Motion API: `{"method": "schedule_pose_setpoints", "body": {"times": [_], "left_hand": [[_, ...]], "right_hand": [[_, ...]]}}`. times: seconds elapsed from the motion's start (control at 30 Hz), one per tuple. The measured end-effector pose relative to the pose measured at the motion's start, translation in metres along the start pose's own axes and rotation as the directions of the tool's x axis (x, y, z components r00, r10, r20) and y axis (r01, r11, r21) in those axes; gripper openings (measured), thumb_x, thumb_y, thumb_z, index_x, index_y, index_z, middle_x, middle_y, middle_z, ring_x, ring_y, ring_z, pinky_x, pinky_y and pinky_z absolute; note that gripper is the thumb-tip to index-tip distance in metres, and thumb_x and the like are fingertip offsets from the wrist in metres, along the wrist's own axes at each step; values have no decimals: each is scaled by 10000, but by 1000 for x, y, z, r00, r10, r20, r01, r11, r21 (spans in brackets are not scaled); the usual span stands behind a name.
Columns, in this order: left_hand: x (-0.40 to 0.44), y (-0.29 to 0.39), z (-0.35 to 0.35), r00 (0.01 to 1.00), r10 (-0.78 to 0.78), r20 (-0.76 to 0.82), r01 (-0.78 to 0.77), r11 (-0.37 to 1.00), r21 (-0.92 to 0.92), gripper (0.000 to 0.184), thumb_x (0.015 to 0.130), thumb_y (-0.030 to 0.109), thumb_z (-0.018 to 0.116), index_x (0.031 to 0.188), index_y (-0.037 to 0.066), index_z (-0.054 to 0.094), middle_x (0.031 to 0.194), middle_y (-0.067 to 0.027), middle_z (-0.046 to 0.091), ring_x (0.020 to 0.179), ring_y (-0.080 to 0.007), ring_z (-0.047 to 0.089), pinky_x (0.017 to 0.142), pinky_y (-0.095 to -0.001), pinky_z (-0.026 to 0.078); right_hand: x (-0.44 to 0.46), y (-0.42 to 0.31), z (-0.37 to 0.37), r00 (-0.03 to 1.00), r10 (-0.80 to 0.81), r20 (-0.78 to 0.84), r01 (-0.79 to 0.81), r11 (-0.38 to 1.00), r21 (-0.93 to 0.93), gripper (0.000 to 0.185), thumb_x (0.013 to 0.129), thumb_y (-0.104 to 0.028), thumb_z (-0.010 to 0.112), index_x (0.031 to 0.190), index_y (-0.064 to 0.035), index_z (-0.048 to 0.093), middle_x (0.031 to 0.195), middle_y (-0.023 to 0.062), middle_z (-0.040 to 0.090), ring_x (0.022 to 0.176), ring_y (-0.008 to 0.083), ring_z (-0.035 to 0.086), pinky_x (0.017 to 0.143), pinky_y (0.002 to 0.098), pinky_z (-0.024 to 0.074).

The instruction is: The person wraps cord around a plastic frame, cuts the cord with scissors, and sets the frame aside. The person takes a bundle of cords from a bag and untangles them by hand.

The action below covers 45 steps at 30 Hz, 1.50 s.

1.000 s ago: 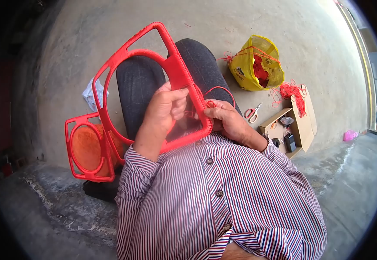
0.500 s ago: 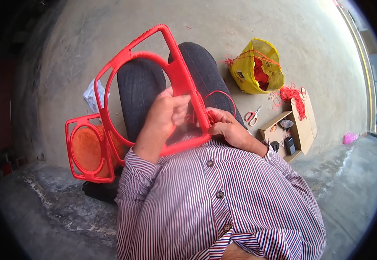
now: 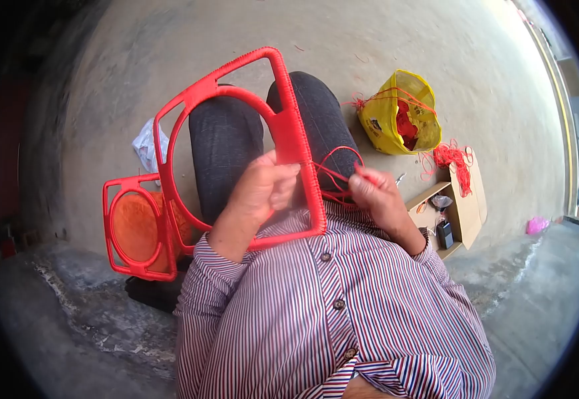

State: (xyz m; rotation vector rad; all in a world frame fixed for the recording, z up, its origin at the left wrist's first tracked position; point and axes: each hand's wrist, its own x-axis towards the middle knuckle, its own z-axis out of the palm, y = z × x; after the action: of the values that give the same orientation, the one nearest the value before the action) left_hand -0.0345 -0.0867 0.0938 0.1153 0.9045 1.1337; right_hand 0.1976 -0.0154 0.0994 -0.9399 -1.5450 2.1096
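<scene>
Head camera showed the left hand (image 3: pixel 261 191) gripping a red frame (image 3: pixel 292 136) by the lower edge of its wide band; the frame lay over the person's legs (image 3: pixel 226 153); the right hand (image 3: pixel 380 199), fingers closed, pinched red cord (image 3: pixel 344 147) running to the frame's side; rightward on the floor stood a yellow bag (image 3: pixel 382 130).

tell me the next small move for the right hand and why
Probably draw the right hand away from the red frame: the red cord runs from the frame's edge to those fingers and curves in a slack loop, while the left hand grips the frame.
</scene>
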Motion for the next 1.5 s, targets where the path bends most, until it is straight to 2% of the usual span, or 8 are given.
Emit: {"method": "schedule_pose_setpoints", "body": {"times": [0.07, 0.53, 0.7, 0.97, 1.07, 1.17, 1.37, 1.5], "left_hand": [[2, -2, -1, 1000, 10, 1, -10, 1000, 10, 136, 883, 95, 607, 1009, 67, 563, 562, 20, 446, 390, -62, 371, 348, -215, 272], [4, 0, 3, 1000, -2, -7, 2, 1000, 26, 99, 884, 99, 561, 973, 97, 518, 575, 5, 456, 395, -61, 365, 344, -215, 275], [3, -2, -3, 999, 32, 33, -33, 999, 29, 166, 896, 96, 528, 1060, 75, 515, 638, -20, 495, 440, -78, 411, 392, -213, 336], [-9, -30, 8, 822, 569, -42, -482, 733, 480, 571, 790, -112, 571, 1300, 3, 344, 1129, -130, 504, 675, -93, 549, 545, -226, 471], [-11, -37, -2, 758, 635, 148, -544, 491, 680, 554, 751, -168, 566, 1244, 12, 387, 1223, -134, 447, 721, -93, 563, 593, -233, 487], [-15, -34, -4, 734, 624, 268, -451, 153, 879, 459, 702, -170, 608, 1106, 16, 495, 1292, -147, 406, 710, -92, 575, 615, -246, 496], [-21, -35, 9, 726, 652, 217, -361, 93, 928, 379, 694, -127, 658, 1030, 12, 550, 1335, -175, 413, 662, -92, 576, 624, -246, 504], [-17, -37, 7, 694, 683, 229, -363, 57, 930, 353, 694, -125, 663, 1006, 10, 570, 1352, -185, 421, 645, -88, 568, 615, -248, 503]], "right_hand": [[-6, -16, 0, 987, -61, 148, 101, 955, -280, 307, 976, -213, 584, 753, -4, 550, 634, -31, 450, 602, 46, 384, 529, 248, 321], [8, 1, -73, 995, 7, 97, 9, 985, -170, 215, 953, -213, 637, 799, -65, 616, 634, -104, 415, 585, 12, 346, 520, 211, 292], [24, -4, -111, 859, -23, -512, -48, 991, -127, 195, 940, -201, 575, 1050, -43, 613, 749, -54, 484, 608, 35, 399, 530, 215, 341], [26, -13, -24, 832, -242, 500, 493, 735, -465, 334, 812, -97, 664, 1127, -12, 593, 887, 119, 653, 820, 276, 622, 773, 380, 502], [34, -17, 3, 927, 102, 360, 207, 660, -722, 337, 807, -86, 679, 1118, -5, 576, 893, 151, 657, 854, 304, 620, 766, 402, 502], [48, -12, 10, 920, -10, 391, 271, 739, -617, 335, 815, -86, 675, 1122, -9, 568, 895, 159, 654, 824, 318, 628, 736, 407, 507], [48, -2, 3, 897, -195, 396, 355, 853, -383, 330, 863, -2, 561, 1192, 2, 567, 1030, 105, 678, 827, 238, 667, 695, 352, 513], [43, -15, -23, 920, 147, 363, -93, 982, -162, 407, 908, 17, 538, 1310, -15, 486, 1134, 89, 642, 820, 139, 660, 663, 268, 508]]}}
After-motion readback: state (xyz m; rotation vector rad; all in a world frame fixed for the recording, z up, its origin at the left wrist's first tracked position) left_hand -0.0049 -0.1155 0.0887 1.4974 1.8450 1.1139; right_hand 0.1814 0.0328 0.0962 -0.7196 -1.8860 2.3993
